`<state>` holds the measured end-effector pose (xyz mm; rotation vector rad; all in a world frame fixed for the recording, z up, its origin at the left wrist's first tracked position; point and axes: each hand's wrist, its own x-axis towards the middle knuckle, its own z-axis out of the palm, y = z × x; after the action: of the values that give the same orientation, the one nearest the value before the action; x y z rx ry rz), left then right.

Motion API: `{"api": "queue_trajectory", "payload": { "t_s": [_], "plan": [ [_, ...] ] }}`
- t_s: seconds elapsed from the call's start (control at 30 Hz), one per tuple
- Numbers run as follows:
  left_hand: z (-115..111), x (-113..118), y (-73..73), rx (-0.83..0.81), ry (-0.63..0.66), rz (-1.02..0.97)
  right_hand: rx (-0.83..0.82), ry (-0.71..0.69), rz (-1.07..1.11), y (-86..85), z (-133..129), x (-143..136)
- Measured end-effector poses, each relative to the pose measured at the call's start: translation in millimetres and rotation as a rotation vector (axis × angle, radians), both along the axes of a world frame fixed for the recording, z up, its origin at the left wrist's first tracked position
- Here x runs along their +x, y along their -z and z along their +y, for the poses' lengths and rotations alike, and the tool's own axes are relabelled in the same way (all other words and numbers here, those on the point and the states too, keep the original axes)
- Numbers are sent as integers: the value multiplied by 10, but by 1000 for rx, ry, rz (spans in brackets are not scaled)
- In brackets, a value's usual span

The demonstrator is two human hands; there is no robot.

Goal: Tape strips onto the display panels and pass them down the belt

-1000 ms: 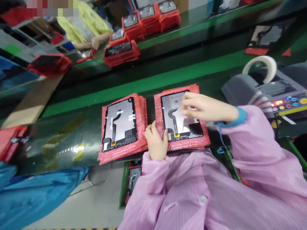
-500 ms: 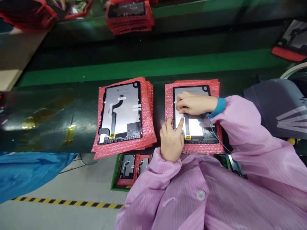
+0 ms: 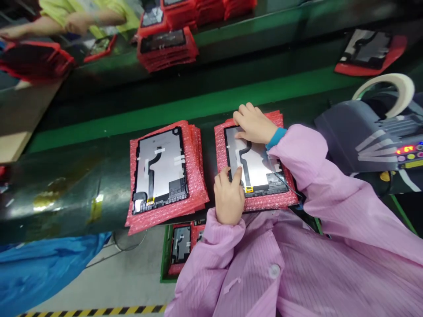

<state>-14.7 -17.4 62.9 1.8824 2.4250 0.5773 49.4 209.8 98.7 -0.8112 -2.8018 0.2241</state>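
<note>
A flat tablet screen panel (image 3: 261, 169), silvery back with a black frame, lies on a stack of red bubble-wrap bags (image 3: 264, 203). My left hand (image 3: 229, 198) rests at the panel's left edge, thumb and index finger apart. Over the panel's top edge is my right hand (image 3: 254, 124), fingers bent and thumb apart over the silver back; whether it touches is unclear. A black flex cable (image 3: 246, 169) runs down the panel to a yellow-framed connector (image 3: 249, 189). Left of it, a second panel (image 3: 161, 169) lies on another red bag stack (image 3: 196, 176).
At right stands a grey tape dispenser (image 3: 357, 136) with a tape roll (image 3: 405, 94) and lit display. Further red stacks (image 3: 168, 55) and another panel (image 3: 366, 48) lie across the bench. A co-worker's arm (image 3: 95, 18) shows far left. Below is a green crate (image 3: 164, 259).
My right hand has moved up from the flex cable's upper part to the panel's top edge, uncovering the cable. My left hand stays at the left edge. The camera view has shifted and tilted.
</note>
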Motion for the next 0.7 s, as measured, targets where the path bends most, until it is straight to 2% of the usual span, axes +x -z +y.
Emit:
{"api": "queue_trajectory", "payload": {
  "t_s": [0.1,0.17,0.23,0.33,0.43,0.5,0.57,0.7],
  "plan": [
    [-21,-70,-80,-29,38,-12,-73,54,147,-196,-342,459],
    [-1,-117,-124,-33,59,10,-158,34,274,-291,-718,909],
    [63,-153,-131,-27,117,46,-264,34,383,-298,-1120,1388],
    [217,-166,-64,-40,263,106,-460,154,475,-144,-1618,2055],
    [345,-140,26,-59,328,206,-613,481,556,112,-1925,2605],
    [383,-117,62,-53,313,267,-665,714,633,279,-2040,2893],
    [393,-97,77,-43,281,300,-690,888,741,419,-2098,3117],
    [398,-57,84,-22,237,307,-706,1115,971,601,-2069,3411]
  ]
}}
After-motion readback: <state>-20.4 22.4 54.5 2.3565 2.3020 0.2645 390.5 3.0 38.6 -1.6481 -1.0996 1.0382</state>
